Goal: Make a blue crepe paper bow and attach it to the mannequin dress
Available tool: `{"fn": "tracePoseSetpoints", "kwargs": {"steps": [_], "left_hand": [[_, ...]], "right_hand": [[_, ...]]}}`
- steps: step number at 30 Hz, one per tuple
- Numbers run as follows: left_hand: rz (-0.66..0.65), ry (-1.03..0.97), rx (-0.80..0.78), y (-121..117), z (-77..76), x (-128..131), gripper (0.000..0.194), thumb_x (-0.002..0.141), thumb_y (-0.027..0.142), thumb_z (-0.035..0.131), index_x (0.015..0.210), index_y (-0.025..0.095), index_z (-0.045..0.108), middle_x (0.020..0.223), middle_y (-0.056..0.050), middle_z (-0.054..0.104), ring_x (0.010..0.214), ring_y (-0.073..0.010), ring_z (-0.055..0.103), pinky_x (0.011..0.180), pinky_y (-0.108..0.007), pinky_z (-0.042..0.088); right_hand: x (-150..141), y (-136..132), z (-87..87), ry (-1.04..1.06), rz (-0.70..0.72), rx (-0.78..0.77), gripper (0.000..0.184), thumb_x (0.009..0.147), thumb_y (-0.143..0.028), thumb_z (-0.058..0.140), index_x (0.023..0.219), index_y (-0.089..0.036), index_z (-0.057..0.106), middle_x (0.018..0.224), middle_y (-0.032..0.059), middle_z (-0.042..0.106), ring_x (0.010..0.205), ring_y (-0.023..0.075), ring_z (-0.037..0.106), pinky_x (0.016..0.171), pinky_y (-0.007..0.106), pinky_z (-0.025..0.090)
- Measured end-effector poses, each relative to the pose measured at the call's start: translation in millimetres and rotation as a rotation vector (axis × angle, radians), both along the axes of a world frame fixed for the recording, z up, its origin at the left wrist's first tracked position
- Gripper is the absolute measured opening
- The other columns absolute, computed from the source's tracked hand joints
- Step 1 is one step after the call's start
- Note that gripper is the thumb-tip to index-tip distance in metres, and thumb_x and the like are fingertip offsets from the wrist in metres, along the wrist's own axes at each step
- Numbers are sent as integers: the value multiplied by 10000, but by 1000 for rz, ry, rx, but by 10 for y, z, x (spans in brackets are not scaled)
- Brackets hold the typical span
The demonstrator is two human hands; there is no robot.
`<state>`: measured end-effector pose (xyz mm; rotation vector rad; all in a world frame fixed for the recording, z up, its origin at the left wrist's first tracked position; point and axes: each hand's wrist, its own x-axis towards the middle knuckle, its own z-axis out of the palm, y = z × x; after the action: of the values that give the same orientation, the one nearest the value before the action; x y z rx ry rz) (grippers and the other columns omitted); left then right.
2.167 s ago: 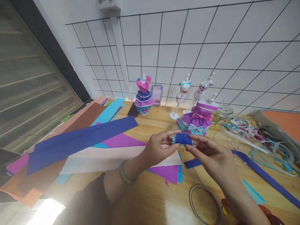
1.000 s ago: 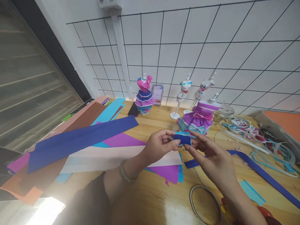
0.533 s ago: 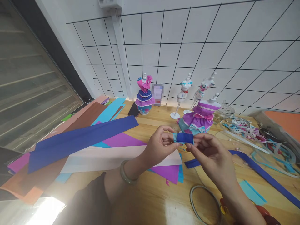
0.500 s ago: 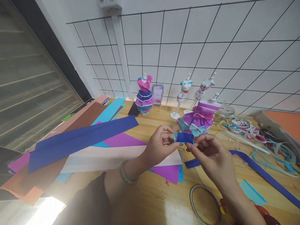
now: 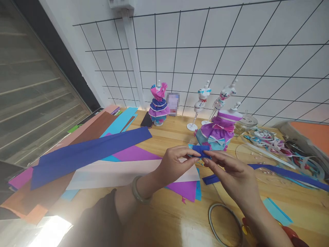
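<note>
Between the fingertips of both hands is a small folded piece of dark blue crepe paper (image 5: 201, 149), with light blue showing at its left edge. My left hand (image 5: 173, 163) pinches it from the left, thumb below and fingers above. From the right, my right hand (image 5: 232, 171) pinches its other end the same way. The middle of the paper looks squeezed between them. Just behind stands a mini dress form in a purple and light blue paper dress (image 5: 218, 128). A long dark blue strip (image 5: 290, 172) trails away to the right of my right hand.
Coloured paper sheets, among them a dark blue one (image 5: 89, 152) and a pale pink one (image 5: 113, 173), lie across the left. Behind are a dressed form (image 5: 158, 106), a phone (image 5: 147, 120) and white forms (image 5: 199, 103). Tangled ribbons (image 5: 267, 137) and a metal ring (image 5: 210, 219) lie right.
The fingers of both hands have come over the top of the blue paper and now press its middle. The long blue strip at the right has shifted upward.
</note>
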<state>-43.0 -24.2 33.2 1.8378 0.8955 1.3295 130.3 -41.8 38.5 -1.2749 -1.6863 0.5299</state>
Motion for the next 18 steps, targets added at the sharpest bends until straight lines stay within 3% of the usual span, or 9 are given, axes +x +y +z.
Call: {"fn": "tracePoseSetpoints", "kwargs": {"steps": [7, 18], "left_hand": [[-4, 21, 10, -2, 37, -17, 134, 783, 245, 580, 831, 167, 678, 747, -43, 649, 708, -127, 594, 663, -245, 473], [-32, -34, -83, -14, 19, -16, 160, 770, 273, 598, 871, 171, 669, 819, -52, 655, 779, -143, 613, 715, -269, 515]], "right_hand": [[27, 26, 16, -117, 38, 93, 176, 762, -324, 625, 900, -246, 702, 872, 41, 701, 792, 191, 645, 665, 313, 540], [31, 2, 31, -73, 28, 75, 175, 756, -313, 633, 898, -246, 709, 851, 42, 709, 794, 206, 651, 679, 341, 547]]}}
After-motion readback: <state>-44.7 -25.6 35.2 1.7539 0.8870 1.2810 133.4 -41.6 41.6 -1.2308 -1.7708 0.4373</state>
